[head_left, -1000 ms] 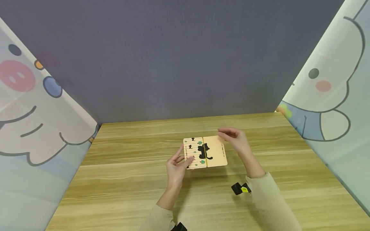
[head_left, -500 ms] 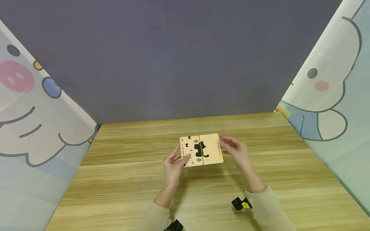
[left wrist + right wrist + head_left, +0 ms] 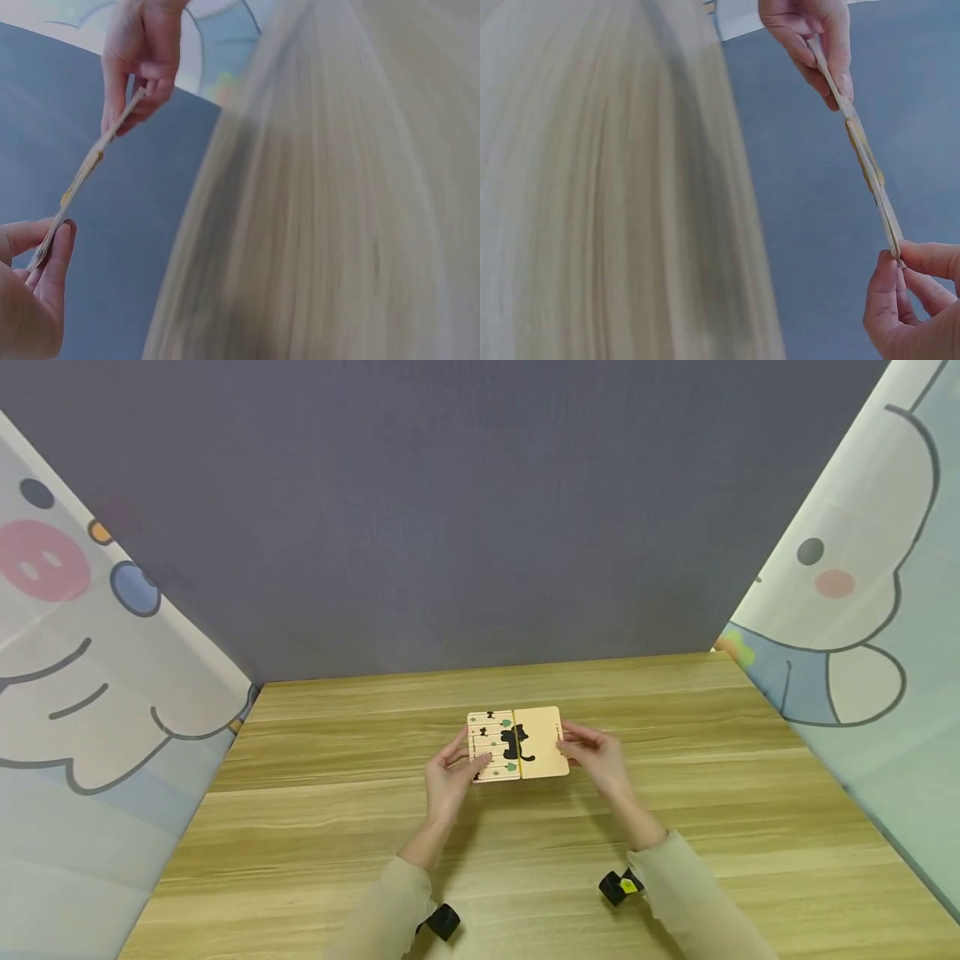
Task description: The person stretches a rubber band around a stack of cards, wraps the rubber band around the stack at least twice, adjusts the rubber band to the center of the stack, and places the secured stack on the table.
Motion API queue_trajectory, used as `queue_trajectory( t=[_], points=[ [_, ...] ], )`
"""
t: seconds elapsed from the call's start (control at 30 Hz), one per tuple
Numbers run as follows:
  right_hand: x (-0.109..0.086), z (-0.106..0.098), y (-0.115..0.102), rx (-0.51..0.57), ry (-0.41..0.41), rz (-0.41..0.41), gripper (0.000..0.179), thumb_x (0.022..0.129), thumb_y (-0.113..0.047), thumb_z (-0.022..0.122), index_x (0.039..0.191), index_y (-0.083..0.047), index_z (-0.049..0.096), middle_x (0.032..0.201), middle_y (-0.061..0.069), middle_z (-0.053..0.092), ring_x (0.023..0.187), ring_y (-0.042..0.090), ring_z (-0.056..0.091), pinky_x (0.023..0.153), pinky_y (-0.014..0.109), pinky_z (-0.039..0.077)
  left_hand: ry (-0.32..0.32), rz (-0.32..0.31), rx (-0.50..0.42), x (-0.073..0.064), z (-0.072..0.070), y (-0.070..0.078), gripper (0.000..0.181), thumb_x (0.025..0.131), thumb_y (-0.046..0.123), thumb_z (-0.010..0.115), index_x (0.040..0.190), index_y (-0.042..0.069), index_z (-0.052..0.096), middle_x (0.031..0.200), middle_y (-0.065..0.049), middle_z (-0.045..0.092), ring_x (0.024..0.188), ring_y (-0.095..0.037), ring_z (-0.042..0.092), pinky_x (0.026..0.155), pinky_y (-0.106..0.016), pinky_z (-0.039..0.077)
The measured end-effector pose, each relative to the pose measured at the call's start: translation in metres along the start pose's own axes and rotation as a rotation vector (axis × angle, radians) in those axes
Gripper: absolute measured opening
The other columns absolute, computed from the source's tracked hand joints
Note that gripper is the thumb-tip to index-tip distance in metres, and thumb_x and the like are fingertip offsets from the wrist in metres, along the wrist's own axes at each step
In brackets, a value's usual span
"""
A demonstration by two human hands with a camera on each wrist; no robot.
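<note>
A thin cream notebook [image 3: 545,756] with a black cat and green leaves on its cover is held up over the table, long side running left to right. A yellow rubber band [image 3: 517,745] circles its middle and crosses the cat. My left hand [image 3: 447,783] pinches the left edge, thumb on the cover and fingers behind. At the right edge, my right hand [image 3: 604,767] pinches it the same way. Seen edge-on in the left wrist view, the notebook [image 3: 84,171] is slim, and the band bulges at its centre. Its back is hidden in the head view.
The wood-grain table [image 3: 322,827] stretches below both hands. A dark grey panel [image 3: 480,518] rises at its far edge, and cartoon-printed sheets [image 3: 825,685] flank both sides. Black wrist devices [image 3: 617,887] hang under the sleeves.
From near the top right corner, my right hand has come down to the notebook's right edge and now pinches it. The notebook has shifted slightly left and up, still in my left hand.
</note>
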State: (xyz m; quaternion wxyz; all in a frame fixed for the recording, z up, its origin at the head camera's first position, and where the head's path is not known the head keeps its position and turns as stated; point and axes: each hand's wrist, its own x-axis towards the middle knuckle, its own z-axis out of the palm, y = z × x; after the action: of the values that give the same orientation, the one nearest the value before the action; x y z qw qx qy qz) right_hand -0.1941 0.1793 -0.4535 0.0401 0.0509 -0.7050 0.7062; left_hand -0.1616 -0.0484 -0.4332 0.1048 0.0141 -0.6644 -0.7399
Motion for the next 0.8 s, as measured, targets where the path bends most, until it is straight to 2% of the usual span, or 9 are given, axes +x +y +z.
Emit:
queue_trajectory(
  t=[0.07, 0.13, 0.2, 0.37, 0.43, 0.53, 0.63, 0.8],
  points=[
    [0.005, -0.001, 0.009, 0.02, -0.012, 0.007, 0.034, 0.077, -0.013, 0.069, 0.111, -0.009, 0.063, 0.088, 0.004, 0.063, 0.072, 0.013, 0.061, 0.058, 0.023, 0.054, -0.012, 0.005, 0.024, 0.006, -0.002, -0.004, 0.057, 0.069, -0.005, 0.071, 0.122, -0.001, 0.05, 0.085, -0.025, 0.062, 0.054, -0.014, 0.062, 0.048, -0.021, 0.052],
    [0.008, 0.001, 0.01, 0.037, -0.013, 0.007, 0.034, 0.077, -0.009, 0.069, 0.11, -0.005, 0.062, 0.087, 0.007, 0.063, 0.07, 0.015, 0.061, 0.057, 0.024, 0.054, -0.027, 0.012, 0.051, 0.012, -0.004, -0.008, 0.057, 0.069, -0.005, 0.072, 0.122, -0.002, 0.05, 0.085, -0.026, 0.061, 0.055, -0.019, 0.062, 0.047, -0.027, 0.053],
    [0.008, 0.006, 0.003, 0.011, 0.0, 0.029, 0.034, 0.077, -0.007, 0.068, 0.11, -0.002, 0.061, 0.086, 0.008, 0.063, 0.069, 0.014, 0.061, 0.057, 0.024, 0.054, -0.034, 0.011, 0.08, 0.018, -0.006, -0.013, 0.058, 0.068, -0.005, 0.073, 0.121, -0.002, 0.051, 0.085, -0.026, 0.061, 0.054, -0.022, 0.062, 0.047, -0.033, 0.053],
    [0.011, 0.018, -0.014, -0.091, 0.064, 0.146, 0.033, 0.078, 0.001, 0.064, 0.11, 0.005, 0.059, 0.082, 0.008, 0.062, 0.065, 0.012, 0.059, 0.058, 0.026, 0.054, -0.039, 0.001, 0.171, 0.032, -0.008, -0.023, 0.056, 0.066, -0.002, 0.075, 0.118, -0.002, 0.054, 0.079, -0.021, 0.061, 0.049, -0.013, 0.057, 0.047, -0.042, 0.052],
    [0.016, 0.019, -0.011, -0.102, 0.073, 0.18, 0.033, 0.078, 0.004, 0.063, 0.11, 0.007, 0.057, 0.081, 0.008, 0.063, 0.064, 0.011, 0.059, 0.056, 0.024, 0.053, -0.041, 0.002, 0.202, 0.036, -0.008, -0.026, 0.055, 0.065, -0.002, 0.075, 0.116, -0.002, 0.055, 0.076, -0.019, 0.061, 0.045, -0.01, 0.054, 0.047, -0.044, 0.051],
    [0.023, 0.02, -0.004, -0.108, 0.076, 0.221, 0.034, 0.078, 0.005, 0.062, 0.111, 0.008, 0.056, 0.083, 0.01, 0.064, 0.063, 0.009, 0.058, 0.055, 0.021, 0.052, -0.049, 0.018, 0.238, 0.042, -0.008, -0.03, 0.054, 0.064, -0.002, 0.076, 0.114, -0.005, 0.056, 0.073, -0.02, 0.062, 0.041, -0.009, 0.05, 0.043, -0.042, 0.051],
    [0.03, 0.021, 0.003, -0.112, 0.08, 0.256, 0.035, 0.078, 0.005, 0.062, 0.112, 0.007, 0.056, 0.088, 0.014, 0.064, 0.065, 0.009, 0.058, 0.055, 0.021, 0.053, -0.055, 0.008, 0.263, 0.047, -0.008, -0.036, 0.052, 0.064, -0.002, 0.076, 0.113, -0.005, 0.057, 0.071, -0.018, 0.062, 0.039, -0.011, 0.049, 0.038, -0.035, 0.05],
    [0.037, 0.023, 0.012, -0.159, 0.095, 0.318, 0.035, 0.078, 0.005, 0.062, 0.112, 0.005, 0.058, 0.089, 0.016, 0.064, 0.064, 0.009, 0.059, 0.054, 0.022, 0.053, -0.056, -0.053, 0.301, 0.054, -0.01, -0.045, 0.051, 0.065, 0.001, 0.077, 0.113, -0.001, 0.059, 0.068, -0.012, 0.061, 0.038, -0.012, 0.049, 0.035, -0.025, 0.046]
  ],
)
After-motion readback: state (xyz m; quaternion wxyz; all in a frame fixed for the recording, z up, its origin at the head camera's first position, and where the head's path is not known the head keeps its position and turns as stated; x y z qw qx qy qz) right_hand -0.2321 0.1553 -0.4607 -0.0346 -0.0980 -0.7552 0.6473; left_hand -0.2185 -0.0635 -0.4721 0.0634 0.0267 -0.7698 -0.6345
